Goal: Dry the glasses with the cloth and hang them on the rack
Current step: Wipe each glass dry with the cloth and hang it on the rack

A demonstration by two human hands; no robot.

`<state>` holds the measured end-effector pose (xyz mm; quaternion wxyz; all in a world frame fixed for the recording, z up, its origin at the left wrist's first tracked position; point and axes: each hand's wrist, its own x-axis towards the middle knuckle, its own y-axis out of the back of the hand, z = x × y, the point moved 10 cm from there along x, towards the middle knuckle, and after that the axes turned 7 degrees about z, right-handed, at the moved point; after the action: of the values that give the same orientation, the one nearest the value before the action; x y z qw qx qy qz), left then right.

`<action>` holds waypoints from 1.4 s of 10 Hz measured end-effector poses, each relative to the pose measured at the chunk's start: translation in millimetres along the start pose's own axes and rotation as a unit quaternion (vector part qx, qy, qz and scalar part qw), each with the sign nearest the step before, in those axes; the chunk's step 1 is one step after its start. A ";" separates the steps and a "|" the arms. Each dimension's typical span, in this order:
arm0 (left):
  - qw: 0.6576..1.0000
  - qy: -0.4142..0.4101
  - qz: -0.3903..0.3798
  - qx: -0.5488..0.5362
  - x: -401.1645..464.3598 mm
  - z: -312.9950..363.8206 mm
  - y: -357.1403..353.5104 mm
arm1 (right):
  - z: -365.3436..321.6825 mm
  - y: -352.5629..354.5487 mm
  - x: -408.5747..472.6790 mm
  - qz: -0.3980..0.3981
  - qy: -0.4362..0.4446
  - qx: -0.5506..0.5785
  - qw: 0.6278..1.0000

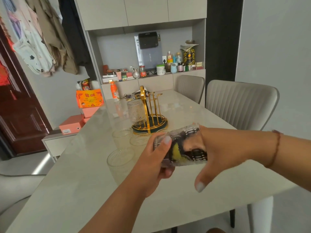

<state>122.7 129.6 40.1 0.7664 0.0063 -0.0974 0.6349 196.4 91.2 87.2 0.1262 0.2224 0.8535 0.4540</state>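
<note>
Your left hand (152, 163) grips the base end of a clear ribbed drinking glass (180, 146) held on its side above the pale stone table (87, 190). Your right hand (217, 148) has its fingers pushed inside the glass, pressing a dark cloth with a yellow patch (178, 153) against the wall; the thumb stays outside, pointing down. Three more ribbed glasses (121, 159) stand upright on the table just beyond. Behind them, one glass hangs upside down (136, 114) on the gold wire rack (151, 113). No writing is legible.
</note>
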 end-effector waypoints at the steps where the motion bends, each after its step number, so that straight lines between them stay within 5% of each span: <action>1: 0.997 -0.050 0.017 0.064 -4.9 1.8 3.5 | -2.7 6.2 -1.5 0.019 -0.047 0.150 0.987; 2: 0.997 -0.057 -0.010 0.057 -4.8 5.0 3.2 | 9.9 14.2 -1.0 0.050 -0.051 0.094 0.993; 3: 0.997 0.048 -0.044 -0.047 -4.9 -1.5 0.9 | -4.5 11.2 -0.8 0.034 -0.017 -0.123 0.992; 4: 0.987 0.143 -0.048 -0.049 -8.5 -17.7 -1.4 | 50.2 4.9 5.0 0.003 -0.098 -0.332 0.938; 5: 0.989 0.132 -0.025 -0.068 -6.9 -18.5 1.0 | 71.0 -7.9 2.7 -0.009 -0.086 -0.226 0.970; 6: 0.995 0.082 0.007 -0.049 -5.5 -14.7 9.0 | 7.3 2.5 10.4 0.060 0.024 -0.167 0.984; 7: 1.000 0.018 0.006 0.007 -6.9 -3.0 8.8 | 4.3 -13.9 -1.6 -0.021 0.011 0.097 0.995; 8: 0.997 -0.032 -0.013 0.063 -10.2 9.7 5.4 | 5.7 -6.3 -2.9 0.036 0.030 0.187 0.981; 9: 0.998 -0.005 -0.068 -0.001 -9.2 7.8 1.8 | 8.8 -12.7 -6.3 -0.012 -0.041 0.180 0.983; 10: 0.990 0.073 -0.096 -0.070 -10.8 4.8 -4.5 | 5.5 2.8 5.3 0.042 -0.011 -0.091 0.995; 11: 0.987 0.139 -0.056 -0.050 -9.6 -5.1 -4.9 | 76.1 15.8 -14.6 0.006 -0.175 -0.181 0.968; 12: 0.994 0.092 -0.007 -0.063 -2.4 -2.0 0.2 | 44.9 0.8 5.3 0.035 -0.085 -0.262 0.961; 13: 0.999 -0.006 0.006 -0.039 -1.4 8.8 3.5 | 1.4 5.7 4.3 0.057 0.017 0.043 0.997; 14: 0.999 -0.040 -0.031 -0.019 -6.4 8.9 0.8 | 2.5 6.4 2.4 0.036 -0.019 0.198 0.979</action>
<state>119.5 122.4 47.8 0.7812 0.0205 -0.1399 0.6081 197.1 97.3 91.0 0.0796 0.2821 0.9155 0.2755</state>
